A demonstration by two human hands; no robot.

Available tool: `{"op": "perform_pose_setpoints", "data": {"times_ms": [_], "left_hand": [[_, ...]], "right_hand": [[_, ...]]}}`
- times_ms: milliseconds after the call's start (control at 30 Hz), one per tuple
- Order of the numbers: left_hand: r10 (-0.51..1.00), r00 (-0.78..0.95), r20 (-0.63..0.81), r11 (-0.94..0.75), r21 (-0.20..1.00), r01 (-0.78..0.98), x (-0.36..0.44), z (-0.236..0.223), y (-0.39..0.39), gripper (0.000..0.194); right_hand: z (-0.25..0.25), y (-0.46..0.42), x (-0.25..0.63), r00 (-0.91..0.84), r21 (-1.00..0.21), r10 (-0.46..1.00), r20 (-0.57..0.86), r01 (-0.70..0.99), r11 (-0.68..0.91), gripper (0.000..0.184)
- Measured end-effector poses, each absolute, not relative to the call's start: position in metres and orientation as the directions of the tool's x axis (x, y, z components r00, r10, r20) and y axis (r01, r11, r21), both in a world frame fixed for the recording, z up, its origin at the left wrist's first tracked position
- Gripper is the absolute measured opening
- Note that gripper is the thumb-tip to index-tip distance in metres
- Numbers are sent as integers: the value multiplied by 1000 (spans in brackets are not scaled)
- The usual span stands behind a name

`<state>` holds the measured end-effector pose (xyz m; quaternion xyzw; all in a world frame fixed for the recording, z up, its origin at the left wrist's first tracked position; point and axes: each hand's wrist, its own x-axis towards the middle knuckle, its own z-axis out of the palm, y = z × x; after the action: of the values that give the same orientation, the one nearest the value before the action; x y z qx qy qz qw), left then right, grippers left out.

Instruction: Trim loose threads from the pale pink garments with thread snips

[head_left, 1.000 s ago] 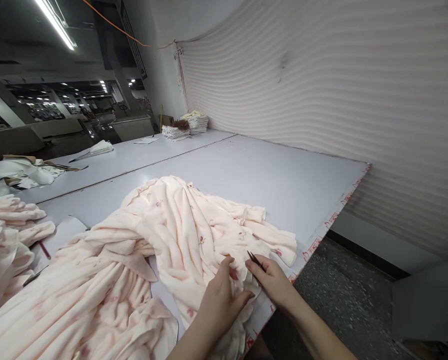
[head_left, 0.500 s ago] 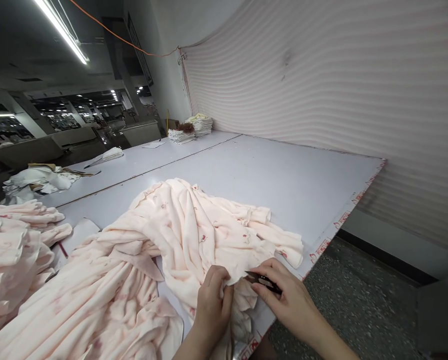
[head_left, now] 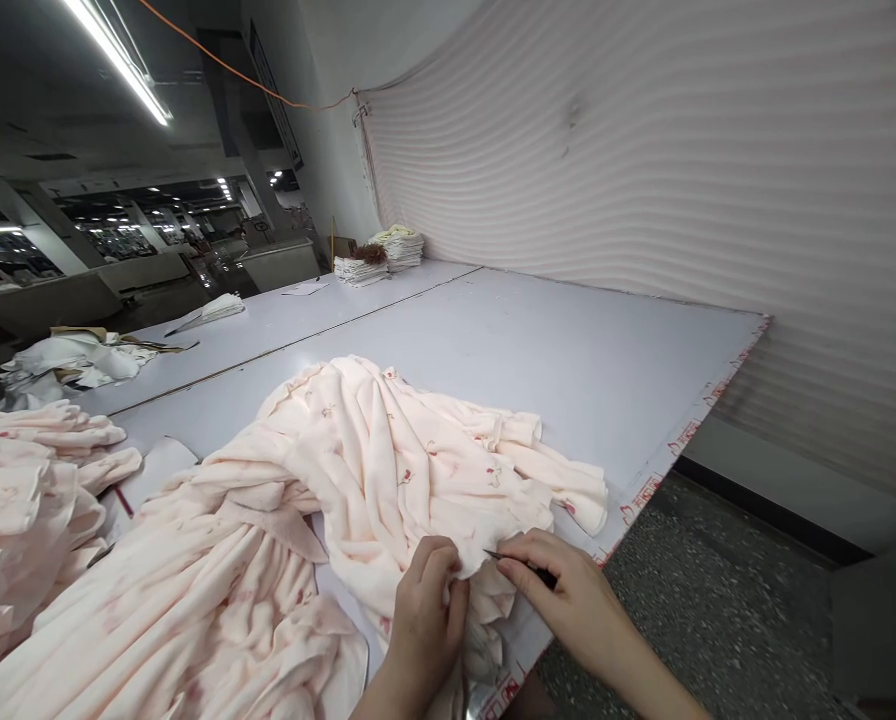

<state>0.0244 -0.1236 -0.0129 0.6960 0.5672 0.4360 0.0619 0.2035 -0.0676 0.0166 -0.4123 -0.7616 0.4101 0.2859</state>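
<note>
Cloth (head_left: 373,450), pale pink with small red motifs, lies in loose folds on the near part of the counter (head_left: 568,330), some ends spread toward the right edge. Left hand (head_left: 427,610): closed, thumb and fingers pinched on the cloth's near edge; fingertips partly hidden. Right hand (head_left: 568,590): narrow grip round a dark pointed tool (head_left: 544,577), handle mostly covered by the fingers, thin tip aimed leftward at the gathered edge. Cannot tell whether the tip touches. Hands near each other but apart, both close to the counter's border, marked by a red-printed strip (head_left: 652,488).

Lower left: more pale pink fabric (head_left: 155,610), thickly bunched; unclear whether it is one piece with the cloth. Far left: a layered pink pile (head_left: 24,510), a slim red stick (head_left: 123,500) just beside it. Beyond the dark seam (head_left: 290,345) crossing the counter: crumpled white scraps (head_left: 80,358) at left; at the far end, a white stack (head_left: 362,270) topped by a brown tuft (head_left: 373,255). Striped sheeting (head_left: 605,150) hangs behind. Speckled floor (head_left: 688,580) at right, below.
</note>
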Motion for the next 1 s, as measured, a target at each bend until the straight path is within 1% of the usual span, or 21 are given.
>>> {"op": "perform_pose_setpoints", "data": {"times_ms": [100,233,367,433,533,567,633,700,767,867,933,1000], "left_hand": [[848,-52,528,-332,605,724,24,-10,-123,22],[848,-72,525,-319,614,722,26,-8,-123,21],[853,-87,515,-310,633,709,27,-7,-124,19],[877,-110,468,-276,677,682,27,-6,-124,17],[923,-180,340,-169,779,604,26,-1,-122,10],[932,-208,296,-130,810,572,25,1,-122,7],[943,-240,232,-80,856,511,24,6,-121,4],[957,-229,179,-56,887,459,23,10,-120,12],[969,-200,142,-46,906,420,22,14,-120,18],[974,-190,120,-39,923,382,23,16,-119,18],[976,-197,95,-17,931,365,25,16,-118,17],[974,-216,64,19,932,361,26,15,-116,17]], "right_hand": [[15,-69,205,-490,-863,867,96,394,318,21],[14,-74,203,-513,-853,850,123,383,355,22],[8,-77,199,-444,-844,883,153,406,351,24],[2,-78,195,-406,-874,898,173,357,330,23],[-4,-80,188,-376,-931,902,213,204,304,23],[-4,-80,185,-369,-938,901,229,163,305,24],[-4,-80,182,-371,-936,893,257,135,325,23],[-3,-78,181,-403,-916,874,270,173,363,23],[-1,-77,182,-431,-883,864,259,256,393,24],[1,-77,183,-397,-837,880,262,361,412,24],[0,-78,183,-375,-833,884,278,364,416,23],[0,-79,180,-371,-847,878,303,318,426,21]]}}
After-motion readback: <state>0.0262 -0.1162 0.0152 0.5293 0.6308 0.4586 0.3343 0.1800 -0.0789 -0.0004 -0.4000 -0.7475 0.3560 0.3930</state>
